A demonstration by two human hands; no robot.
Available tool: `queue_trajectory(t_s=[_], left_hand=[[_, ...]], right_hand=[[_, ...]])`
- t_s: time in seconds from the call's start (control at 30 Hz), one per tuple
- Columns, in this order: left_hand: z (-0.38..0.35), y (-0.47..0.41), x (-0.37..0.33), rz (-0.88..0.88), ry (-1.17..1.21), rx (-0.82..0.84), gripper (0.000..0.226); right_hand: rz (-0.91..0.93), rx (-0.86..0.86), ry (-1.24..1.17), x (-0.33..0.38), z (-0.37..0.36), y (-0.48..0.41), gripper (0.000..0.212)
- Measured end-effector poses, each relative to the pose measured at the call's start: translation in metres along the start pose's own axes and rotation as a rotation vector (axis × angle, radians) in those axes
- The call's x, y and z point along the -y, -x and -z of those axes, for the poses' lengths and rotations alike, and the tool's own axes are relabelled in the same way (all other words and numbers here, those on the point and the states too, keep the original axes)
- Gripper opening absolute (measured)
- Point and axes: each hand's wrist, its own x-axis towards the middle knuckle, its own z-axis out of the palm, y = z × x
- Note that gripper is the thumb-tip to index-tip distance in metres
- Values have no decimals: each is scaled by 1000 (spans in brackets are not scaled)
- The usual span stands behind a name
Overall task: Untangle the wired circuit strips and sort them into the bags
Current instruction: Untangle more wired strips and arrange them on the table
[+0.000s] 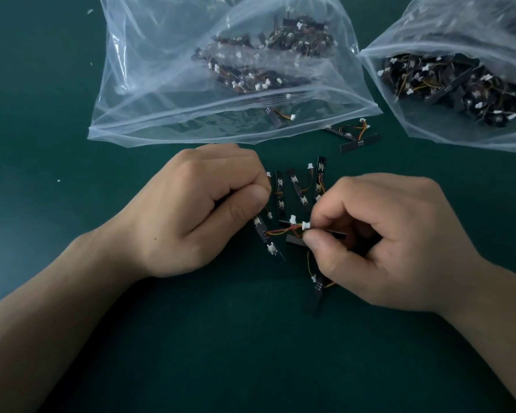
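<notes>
1. One circuit strip (264,237) is pinched in the curled left hand (197,210), anchored so wires can be freed.
2. Its connector (305,225), apparently, is pinched by the right hand (385,242) above the tabletop (42,189).
3. Two open bags (149,84) are kept near for sorting.

Your left hand (197,210), curled in a fist, grips a strip (265,238); your right hand (379,242), knuckles up, pinches a connector (306,225).

Lighting softly from above, leaving faint shadows on the tabletop (42,204). Glinting white along folds of the left bag (149,93). Softening slightly, bowing toward the edges.
</notes>
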Motion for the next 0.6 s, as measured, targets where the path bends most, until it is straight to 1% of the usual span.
queue_trajectory(t_s=[0.13, 0.27, 0.33, 0.47, 0.6], left_hand=[[-3, -1, -2, 21, -25, -57, 24], [-3, 2, -2, 85, -22, -175, 21], [-4, 3, -2, 99, -22, -206, 22], [-4, 1, -3, 77, -29, -181, 21], [-3, 0, -4, 51, -43, -157, 18]], right_hand=[[16, -7, 12, -1, -2, 0, 15], [42, 56, -4, -1, -1, 0, 12], [45, 84, -33, 0, 1, -1, 11], [33, 104, -40, 0, 3, 0, 12], [25, 89, -6, -1, 1, 0, 12]])
